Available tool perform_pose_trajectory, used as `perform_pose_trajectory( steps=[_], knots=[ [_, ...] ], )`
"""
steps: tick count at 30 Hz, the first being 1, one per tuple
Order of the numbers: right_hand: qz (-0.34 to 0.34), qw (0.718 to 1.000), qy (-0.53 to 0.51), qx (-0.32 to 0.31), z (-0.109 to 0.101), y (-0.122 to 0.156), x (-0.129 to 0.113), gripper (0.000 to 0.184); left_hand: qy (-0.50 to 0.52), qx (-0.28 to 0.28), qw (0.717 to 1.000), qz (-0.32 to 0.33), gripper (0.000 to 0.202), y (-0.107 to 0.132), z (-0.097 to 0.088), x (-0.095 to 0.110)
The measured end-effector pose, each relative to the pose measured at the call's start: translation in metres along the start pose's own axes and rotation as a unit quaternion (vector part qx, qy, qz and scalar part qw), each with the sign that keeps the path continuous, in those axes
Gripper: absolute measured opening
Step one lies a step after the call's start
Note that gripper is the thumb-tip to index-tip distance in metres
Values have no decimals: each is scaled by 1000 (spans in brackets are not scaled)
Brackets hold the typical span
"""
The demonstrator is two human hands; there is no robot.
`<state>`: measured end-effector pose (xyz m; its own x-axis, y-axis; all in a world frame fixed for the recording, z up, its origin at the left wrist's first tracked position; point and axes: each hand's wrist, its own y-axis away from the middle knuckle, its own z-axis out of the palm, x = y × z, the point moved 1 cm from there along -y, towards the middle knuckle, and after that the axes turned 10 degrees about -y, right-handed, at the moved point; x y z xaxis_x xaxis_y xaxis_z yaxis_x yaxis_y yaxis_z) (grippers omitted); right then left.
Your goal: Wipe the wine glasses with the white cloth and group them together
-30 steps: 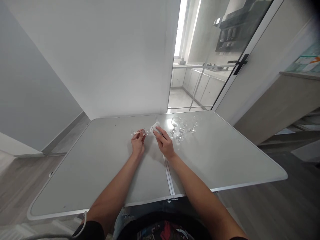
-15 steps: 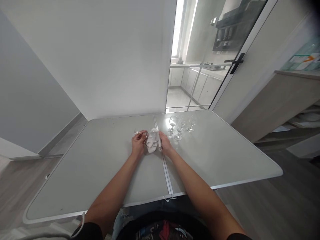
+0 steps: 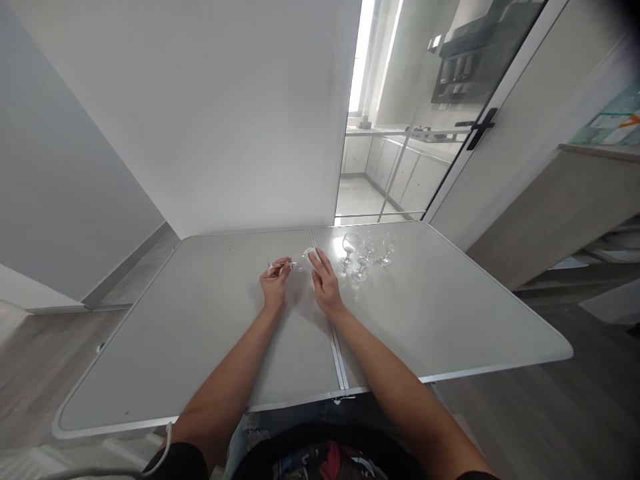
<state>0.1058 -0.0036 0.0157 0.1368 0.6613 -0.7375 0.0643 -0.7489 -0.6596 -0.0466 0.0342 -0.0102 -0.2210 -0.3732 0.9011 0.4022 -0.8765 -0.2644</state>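
My left hand (image 3: pixel 275 285) pinches the stem of a clear wine glass (image 3: pixel 287 265) that lies sideways just above the grey folding table (image 3: pixel 200 347). My right hand (image 3: pixel 324 283) is closed around a small white cloth (image 3: pixel 310 254) and presses it against the bowl end of that glass. Most of the cloth is hidden under my fingers. Both hands are near the table's centre seam, towards its far edge.
Several more clear stemmed glasses (image 3: pixel 364 255) stand upright just right of my right hand. A white wall rises behind the table. A glass door with a black handle (image 3: pixel 481 127) opens onto a kitchen at the back right. A wooden counter (image 3: pixel 575 193) stands at the right.
The cloth, bunched and hanging below the glass half a second ago, is now tucked under my right fingers at the glass's bowl. My left hand stays on the stem.
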Motion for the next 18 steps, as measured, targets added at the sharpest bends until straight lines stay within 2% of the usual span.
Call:
perform_pose_trajectory(
  steps=[4, 6, 9, 14, 16, 18],
  knots=[
    [-65, 994, 62, -58, -4, -3, -7, 46, -17, -61, 998, 3, 23, 6, 3, 3],
    [-61, 993, 83, -57, -7, -5, -6, 44, -22, -93, 995, -5, 25, 10, 5, 4],
    [-20, 996, 81, -40, -13, -9, -3, 45, -17, -116, 993, -30, 28, 14, 7, 6],
    [26, 997, 4, -76, -17, -12, -2, 54, -3, -147, 988, -45, 29, 14, 7, 7],
    [69, 996, -26, -55, -16, -12, -2, 54, -4, -155, 987, -49, 31, 13, 7, 6],
    [138, 987, -83, -6, -13, -11, 0, 50, -13, -157, 986, -54, 37, 14, 7, 5]
  ],
)
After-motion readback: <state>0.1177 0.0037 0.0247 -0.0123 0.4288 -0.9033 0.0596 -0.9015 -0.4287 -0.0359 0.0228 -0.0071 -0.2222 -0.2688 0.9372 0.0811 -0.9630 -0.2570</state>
